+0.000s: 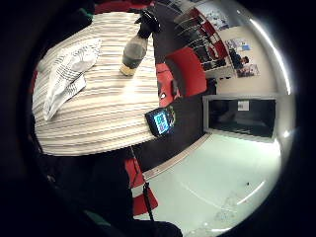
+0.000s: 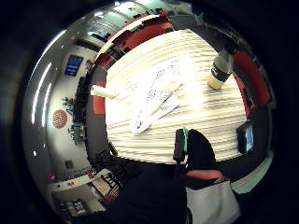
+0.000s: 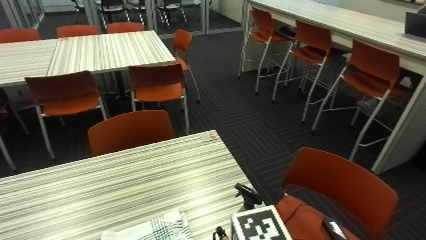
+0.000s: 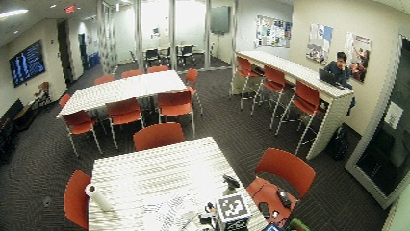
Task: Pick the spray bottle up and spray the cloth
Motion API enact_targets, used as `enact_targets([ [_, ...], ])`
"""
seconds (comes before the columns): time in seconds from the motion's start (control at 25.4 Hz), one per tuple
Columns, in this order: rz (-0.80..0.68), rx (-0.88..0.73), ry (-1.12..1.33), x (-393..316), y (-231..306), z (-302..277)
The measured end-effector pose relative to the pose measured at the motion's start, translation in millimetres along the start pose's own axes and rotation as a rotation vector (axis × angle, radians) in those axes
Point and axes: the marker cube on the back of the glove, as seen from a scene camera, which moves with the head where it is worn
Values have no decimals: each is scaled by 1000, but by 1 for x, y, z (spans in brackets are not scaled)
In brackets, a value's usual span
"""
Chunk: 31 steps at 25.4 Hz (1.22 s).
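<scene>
The bottle (image 1: 136, 47) is seen upright on the bench (image 1: 108, 108), near the cloth (image 1: 66, 74) and untouched, while the hand's state cannot be told; a careless reach could topple the bottle off the nearby edge.

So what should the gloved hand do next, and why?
Probably reach toward the clear spray bottle with the black trigger head. It stands upright and untouched on the striped table, apart from the white checked cloth lying crumpled beside it. The palm views see both from a distance, so nothing is held yet, and the bottle has to be in hand before any spraying.
</scene>
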Motion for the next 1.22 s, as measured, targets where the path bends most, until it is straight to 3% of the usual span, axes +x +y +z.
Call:
enact_targets([
  [0.83,-3,-19,-54,4,5,5],
  [0.98,3,17,-261,13,7,6],
  [1.22,74,91,-790,37,16,8],
])
